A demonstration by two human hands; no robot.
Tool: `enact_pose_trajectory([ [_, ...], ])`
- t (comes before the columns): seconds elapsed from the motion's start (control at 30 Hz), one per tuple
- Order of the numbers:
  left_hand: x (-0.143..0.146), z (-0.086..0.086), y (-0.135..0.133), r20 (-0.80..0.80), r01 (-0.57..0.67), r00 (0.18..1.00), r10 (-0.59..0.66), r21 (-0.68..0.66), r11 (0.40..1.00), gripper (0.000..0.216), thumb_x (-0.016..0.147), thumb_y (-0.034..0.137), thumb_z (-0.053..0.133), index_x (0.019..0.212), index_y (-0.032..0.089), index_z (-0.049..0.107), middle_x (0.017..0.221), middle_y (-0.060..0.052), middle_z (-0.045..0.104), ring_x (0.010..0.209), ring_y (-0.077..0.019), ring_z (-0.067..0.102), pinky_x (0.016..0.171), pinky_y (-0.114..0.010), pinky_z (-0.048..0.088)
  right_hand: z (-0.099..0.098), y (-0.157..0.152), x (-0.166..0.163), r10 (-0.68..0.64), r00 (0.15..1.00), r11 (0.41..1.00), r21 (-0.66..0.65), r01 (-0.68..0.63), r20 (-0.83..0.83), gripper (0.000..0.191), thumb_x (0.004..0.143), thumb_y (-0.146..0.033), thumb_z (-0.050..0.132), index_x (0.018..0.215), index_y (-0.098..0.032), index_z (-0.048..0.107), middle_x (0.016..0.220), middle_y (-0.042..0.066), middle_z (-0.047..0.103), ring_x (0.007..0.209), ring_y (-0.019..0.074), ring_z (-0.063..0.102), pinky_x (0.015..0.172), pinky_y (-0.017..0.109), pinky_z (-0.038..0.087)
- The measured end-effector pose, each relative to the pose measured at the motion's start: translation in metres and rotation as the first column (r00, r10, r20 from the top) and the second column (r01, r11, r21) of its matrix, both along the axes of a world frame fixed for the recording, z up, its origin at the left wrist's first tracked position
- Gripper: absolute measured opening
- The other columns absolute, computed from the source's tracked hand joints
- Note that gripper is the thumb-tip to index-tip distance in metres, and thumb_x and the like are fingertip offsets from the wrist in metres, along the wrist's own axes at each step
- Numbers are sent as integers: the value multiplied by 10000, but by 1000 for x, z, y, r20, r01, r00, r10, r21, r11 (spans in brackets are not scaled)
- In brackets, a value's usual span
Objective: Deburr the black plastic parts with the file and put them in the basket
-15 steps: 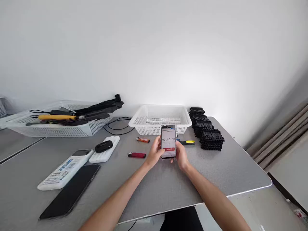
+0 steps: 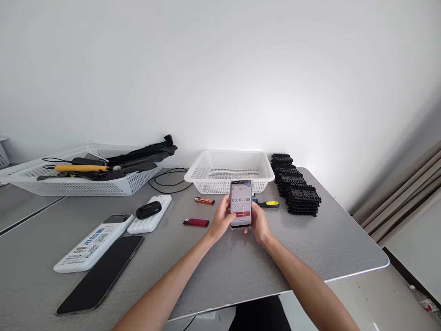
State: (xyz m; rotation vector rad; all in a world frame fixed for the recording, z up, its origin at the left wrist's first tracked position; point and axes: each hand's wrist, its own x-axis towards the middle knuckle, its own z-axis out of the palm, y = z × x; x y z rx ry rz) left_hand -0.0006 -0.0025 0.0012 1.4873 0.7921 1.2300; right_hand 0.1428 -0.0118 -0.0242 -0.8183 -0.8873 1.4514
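Between my two hands I hold a smartphone [image 2: 241, 204] upright, its lit screen facing me and showing 00:00:00 above a red button. My left hand [image 2: 220, 219] grips its left edge, with the thumb over the lower left of the screen. Around the right edge closes my right hand [image 2: 259, 223]. To the left of the phone lie an orange lighter [image 2: 204, 200] and a dark red lighter [image 2: 196, 222]. Just right of it is a yellow and black handle [image 2: 268, 204] of a tool, its other end partly hidden behind the phone and hand.
Behind the phone stands a white perforated basket [image 2: 198, 171]; to its right are stacks of black plastic parts [image 2: 303, 197]. At left, another basket [image 2: 113, 187] holds tools. Two white power banks [image 2: 93, 246], a black case [image 2: 149, 209] and a black phone [image 2: 101, 276] lie on the grey table [image 2: 330, 239].
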Motion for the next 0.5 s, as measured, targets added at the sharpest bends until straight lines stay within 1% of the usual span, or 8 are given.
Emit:
enact_pose_trajectory([
  [0.23,1,1,3,-35,-26,999,27,30,999,607,765,229,556,1347,196,384,1242,-130,612,1138,-275,603,991,-469,472,-1,2,0,34,999,999,20,-34,-15,476,852,-599,505,1027,-171,617,856,69,710,599,176,630,348,211,431],
  [0.33,7,7,-3,-117,-104,987,108,32,994,592,759,243,550,1330,173,411,1209,-132,630,1118,-273,617,983,-468,477,1,1,-1,42,998,998,37,-41,-36,459,856,-584,516,1046,-180,620,898,74,717,688,199,654,405,234,484],
  [0.37,11,9,-7,-173,-157,972,159,28,987,602,759,256,554,1336,166,408,1206,-134,633,1108,-276,624,978,-473,479,2,1,-2,45,998,998,42,-43,-46,447,858,-572,522,1061,-186,620,916,71,719,731,209,664,444,252,512],
  [0.43,17,12,-18,-331,-285,901,280,34,958,697,767,314,586,1401,158,344,1266,-157,606,1138,-302,614,981,-497,471,4,-1,-3,43,997,998,56,-39,-69,416,862,-545,540,1077,-198,623,959,62,722,828,227,676,558,301,563],
  [0.47,20,13,-25,-409,-344,849,335,54,937,775,766,360,610,1441,146,293,1336,-187,558,1209,-330,573,999,-511,456,5,-1,-5,37,996,997,67,-32,-85,400,863,-531,551,1076,-201,626,985,58,723,880,235,677,629,326,576],
  [0.5,22,13,-31,-480,-388,790,381,90,917,864,755,398,633,1473,130,235,1423,-222,476,1302,-359,494,1030,-526,428,6,-2,-6,31,994,997,80,-23,-103,383,863,-517,562,1071,-202,631,1011,56,722,930,241,673,700,347,578],
])
